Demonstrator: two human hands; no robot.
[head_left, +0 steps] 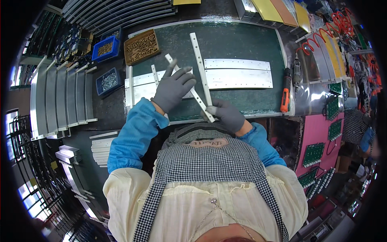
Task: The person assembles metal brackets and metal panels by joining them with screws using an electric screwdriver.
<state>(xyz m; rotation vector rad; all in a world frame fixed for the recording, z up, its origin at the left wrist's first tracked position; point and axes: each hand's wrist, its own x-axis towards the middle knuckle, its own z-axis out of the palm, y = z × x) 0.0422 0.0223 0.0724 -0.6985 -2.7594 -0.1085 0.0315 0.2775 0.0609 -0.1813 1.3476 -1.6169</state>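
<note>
Both hands wear grey gloves. My left hand [173,88] has its fingers bent over a slanted, silvery metal bar [198,99] with holes along it. My right hand [226,115] grips that bar's near end between thumb and fingers. A second holed metal bar [197,50] stretches away from the right hand, its near end beside the fingers. To its right lie two flat, silvery metal plates [240,78] with small holes along their edges. Another pair of plates [141,79] lies partly hidden under my left hand and forearm, with a short bar [154,71] across them.
The green work mat [242,40] carries a brown box of screws [141,46] at back left. Blue bins [105,49] of small fasteners stand beside it. An orange-and-black electric screwdriver [286,90] lies at right, below a coiled red hose [328,30]. Metal panels [60,97] stand at left.
</note>
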